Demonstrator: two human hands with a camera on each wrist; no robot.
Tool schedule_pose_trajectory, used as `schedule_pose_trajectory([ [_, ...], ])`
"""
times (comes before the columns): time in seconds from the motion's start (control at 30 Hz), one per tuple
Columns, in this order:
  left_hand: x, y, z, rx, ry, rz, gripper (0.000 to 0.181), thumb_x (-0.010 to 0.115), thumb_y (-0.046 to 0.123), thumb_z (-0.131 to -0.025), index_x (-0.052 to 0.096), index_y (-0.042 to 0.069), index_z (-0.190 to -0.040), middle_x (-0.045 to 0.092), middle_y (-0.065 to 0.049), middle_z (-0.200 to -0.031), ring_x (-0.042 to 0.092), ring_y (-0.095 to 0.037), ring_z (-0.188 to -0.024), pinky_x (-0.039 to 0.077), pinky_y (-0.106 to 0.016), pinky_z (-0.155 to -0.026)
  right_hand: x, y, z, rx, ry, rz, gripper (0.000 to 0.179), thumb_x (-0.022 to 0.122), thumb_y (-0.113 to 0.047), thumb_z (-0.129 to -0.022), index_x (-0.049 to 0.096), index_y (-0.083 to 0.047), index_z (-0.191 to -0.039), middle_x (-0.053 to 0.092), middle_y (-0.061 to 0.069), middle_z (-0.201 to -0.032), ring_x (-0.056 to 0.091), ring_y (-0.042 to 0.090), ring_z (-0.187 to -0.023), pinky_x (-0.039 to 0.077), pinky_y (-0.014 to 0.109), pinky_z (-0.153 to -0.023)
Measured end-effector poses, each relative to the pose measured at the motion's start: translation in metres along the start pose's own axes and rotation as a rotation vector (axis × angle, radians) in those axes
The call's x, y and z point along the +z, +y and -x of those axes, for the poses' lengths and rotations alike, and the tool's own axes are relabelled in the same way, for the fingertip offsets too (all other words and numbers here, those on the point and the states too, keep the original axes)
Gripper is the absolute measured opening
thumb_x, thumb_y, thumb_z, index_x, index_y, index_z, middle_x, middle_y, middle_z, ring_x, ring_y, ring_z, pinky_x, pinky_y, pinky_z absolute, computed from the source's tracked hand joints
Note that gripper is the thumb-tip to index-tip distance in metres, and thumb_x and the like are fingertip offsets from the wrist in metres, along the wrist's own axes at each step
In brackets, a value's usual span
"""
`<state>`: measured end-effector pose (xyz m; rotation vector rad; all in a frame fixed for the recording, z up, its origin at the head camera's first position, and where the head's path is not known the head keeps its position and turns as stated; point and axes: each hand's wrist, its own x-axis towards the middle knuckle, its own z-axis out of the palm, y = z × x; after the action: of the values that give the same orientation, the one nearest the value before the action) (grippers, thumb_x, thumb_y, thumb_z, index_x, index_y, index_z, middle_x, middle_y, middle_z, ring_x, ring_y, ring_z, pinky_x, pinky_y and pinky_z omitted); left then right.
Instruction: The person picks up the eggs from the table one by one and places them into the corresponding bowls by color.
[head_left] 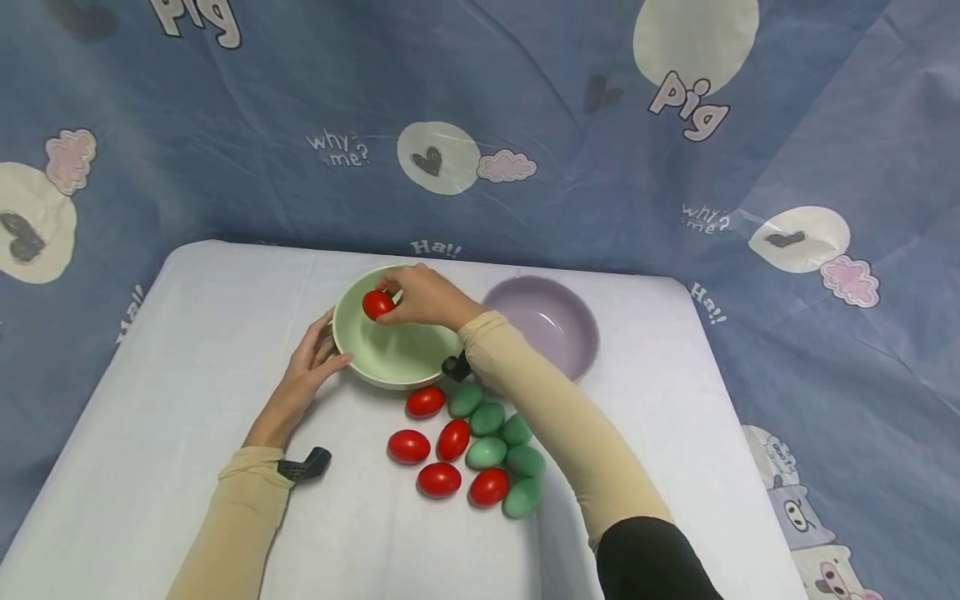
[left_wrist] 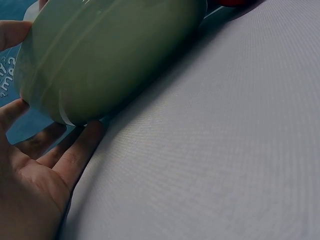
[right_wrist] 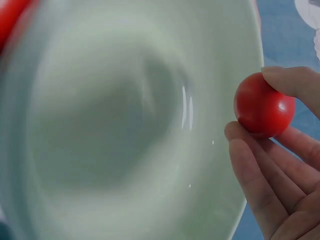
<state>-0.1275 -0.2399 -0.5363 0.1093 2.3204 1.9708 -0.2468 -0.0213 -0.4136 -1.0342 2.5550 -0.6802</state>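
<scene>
Over the left side of the green bowl [head_left: 393, 358], our right hand [head_left: 429, 297] pinches a red egg [head_left: 377, 305] between thumb and fingertips. In the right wrist view that egg overlaps the bowl's rim, so we would do well to bring it inward and low before loosening the grip; a drop from height could make it bounce or roll. Our left hand [head_left: 306, 364] holds the bowl's outer wall, thumb and fingers bent round it; steady, light pressure should do. We should also mind the black wrist mount [head_left: 455, 367] beside the near-right rim, since a bump there might tip the bowl.
</scene>
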Motion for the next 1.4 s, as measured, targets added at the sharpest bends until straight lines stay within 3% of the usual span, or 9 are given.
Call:
schedule_pose_trajectory([
  [0.17,0.000,0.000,0.001,-0.005,0.003,-0.007,0.081,0.066,0.025,-0.102,0.017,0.032,-0.166,0.027,-0.011,-0.171,0.029,-0.038,-0.157,0.032,-0.044,-0.127,0.007,-0.002,-0.012,0.011,-0.026,0.074,0.044,0.083,-0.036,-0.085,0.073,-0.012,-0.121,0.077,0.000,-0.112,0.069,0.009,-0.100,0.054,0.017,-0.085],
  [0.27,0.001,0.000,0.001,0.000,0.000,-0.004,0.081,0.066,0.024,-0.102,0.017,0.032,-0.166,0.026,-0.010,-0.171,0.029,-0.037,-0.157,0.029,-0.053,-0.127,0.012,-0.002,-0.018,0.006,-0.041,0.094,0.044,0.084,-0.035,-0.084,0.074,-0.011,-0.119,0.077,0.000,-0.111,0.068,0.009,-0.099,0.053,0.017,-0.083],
  [0.33,0.000,0.000,0.001,-0.001,0.000,-0.006,0.081,0.066,0.024,-0.102,0.017,0.033,-0.166,0.026,-0.010,-0.171,0.029,-0.037,-0.157,0.030,-0.049,-0.127,0.015,-0.002,-0.021,0.003,-0.047,0.103,0.043,0.086,-0.035,-0.083,0.074,-0.009,-0.116,0.076,0.001,-0.110,0.068,0.010,-0.098,0.052,0.017,-0.082],
  [0.43,0.000,0.000,0.001,-0.002,-0.003,-0.013,0.081,0.065,0.025,-0.102,0.017,0.033,-0.166,0.027,-0.009,-0.171,0.030,-0.037,-0.157,0.035,-0.032,-0.125,0.019,-0.002,-0.025,0.002,-0.053,0.115,0.043,0.088,-0.034,-0.082,0.074,-0.008,-0.113,0.076,0.002,-0.107,0.069,0.011,-0.095,0.052,0.018,-0.079],
  [0.6,-0.001,-0.001,0.000,0.002,-0.006,-0.003,0.080,0.065,0.025,-0.102,0.017,0.032,-0.166,0.027,-0.012,-0.170,0.030,-0.038,-0.157,0.039,-0.006,-0.110,0.023,-0.004,-0.028,0.015,-0.065,0.116,0.041,0.089,-0.032,-0.081,0.074,-0.007,-0.109,0.077,0.002,-0.104,0.069,0.011,-0.091,0.052,0.018,-0.076],
  [0.9,-0.001,-0.001,0.000,-0.015,-0.003,0.005,0.080,0.064,0.023,-0.102,0.017,0.033,-0.166,0.026,-0.010,-0.171,0.029,-0.036,-0.158,0.040,-0.011,-0.113,0.029,-0.006,-0.035,0.042,-0.098,0.167,0.043,0.087,-0.035,-0.083,0.074,-0.007,-0.112,0.074,0.001,-0.102,0.063,0.011,-0.087,0.050,0.019,-0.077],
  [1.2,-0.001,0.000,-0.002,-0.003,-0.007,0.021,0.080,0.064,0.020,-0.102,0.017,0.031,-0.166,0.026,-0.013,-0.170,0.027,-0.037,-0.158,0.039,-0.005,-0.107,0.028,-0.006,-0.033,0.096,-0.110,0.188,0.045,0.087,-0.037,-0.083,0.073,-0.008,-0.115,0.074,0.000,-0.110,0.065,0.012,-0.094,0.053,0.023,-0.085],
  [1.4,-0.001,-0.001,-0.002,0.003,-0.010,0.026,0.080,0.064,0.020,-0.102,0.017,0.031,-0.166,0.026,-0.015,-0.170,0.026,-0.039,-0.158,0.039,-0.005,-0.108,0.027,-0.007,-0.032,0.113,-0.124,0.181,0.047,0.087,-0.038,-0.083,0.073,-0.007,-0.116,0.074,0.001,-0.110,0.065,0.013,-0.093,0.054,0.023,-0.084],
])
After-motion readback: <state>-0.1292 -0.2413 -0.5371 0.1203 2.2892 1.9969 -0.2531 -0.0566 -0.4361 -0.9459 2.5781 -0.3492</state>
